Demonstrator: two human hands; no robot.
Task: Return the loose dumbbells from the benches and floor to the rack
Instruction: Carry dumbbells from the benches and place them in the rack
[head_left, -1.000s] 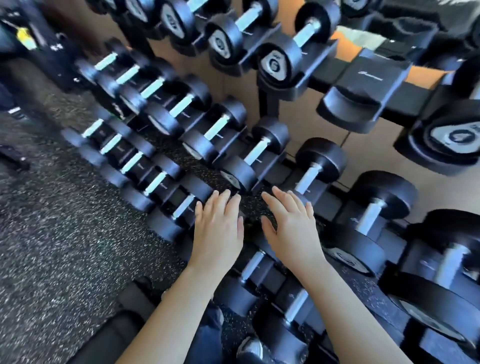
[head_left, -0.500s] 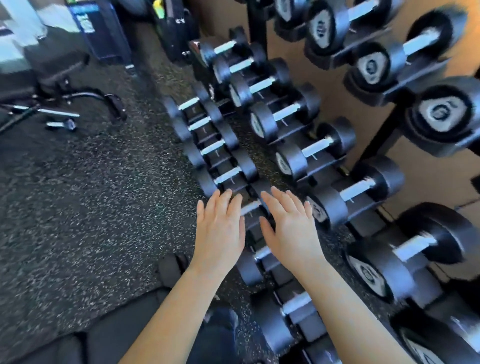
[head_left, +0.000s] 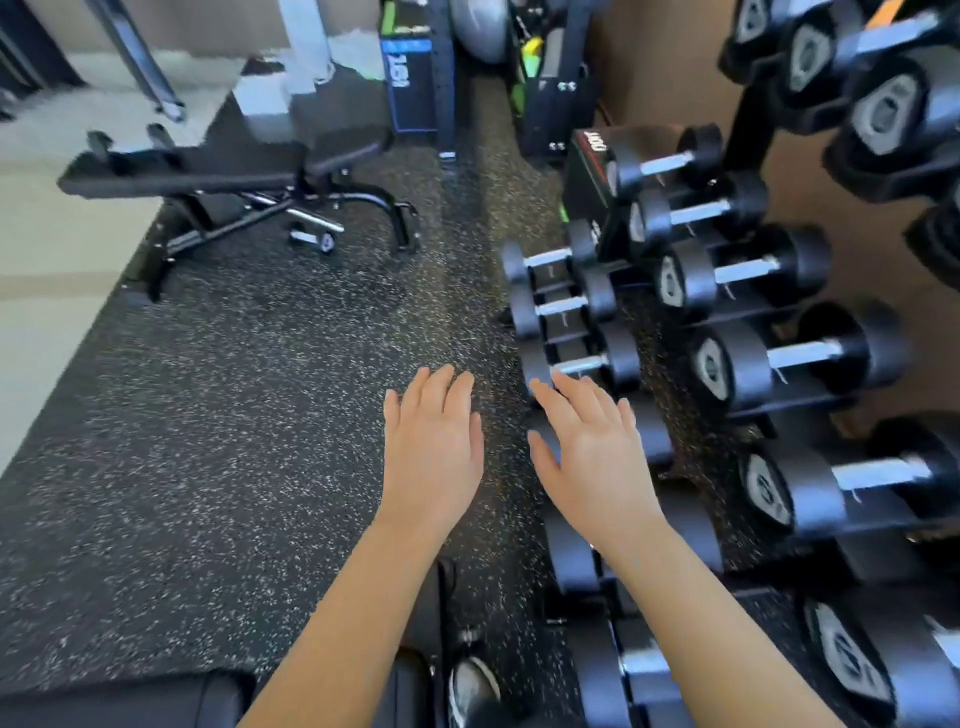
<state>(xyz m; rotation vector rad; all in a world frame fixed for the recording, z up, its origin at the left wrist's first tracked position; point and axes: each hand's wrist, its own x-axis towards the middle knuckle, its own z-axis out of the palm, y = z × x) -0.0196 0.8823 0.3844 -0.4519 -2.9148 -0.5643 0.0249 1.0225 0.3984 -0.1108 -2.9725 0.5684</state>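
My left hand (head_left: 434, 441) hovers palm down over the speckled rubber floor, fingers spread, holding nothing. My right hand (head_left: 589, 452) is also flat and empty, its fingertips over the low row of small dumbbells (head_left: 569, 306). The dumbbell rack (head_left: 758, 312) fills the right side, with several black dumbbells with chrome handles resting on its tiers. A loose small dumbbell (head_left: 311, 239) lies on the floor under the black bench (head_left: 208, 166) at the upper left.
A dark weight stack and machine frame (head_left: 415, 78) stand at the far top middle. Pale flooring borders the rubber mat on the left. My shoe (head_left: 470, 686) and dark padding sit at the bottom edge.
My view has swung left away from the rack, bringing the bench and floor into sight. Both hands stay flat and empty in front of me.
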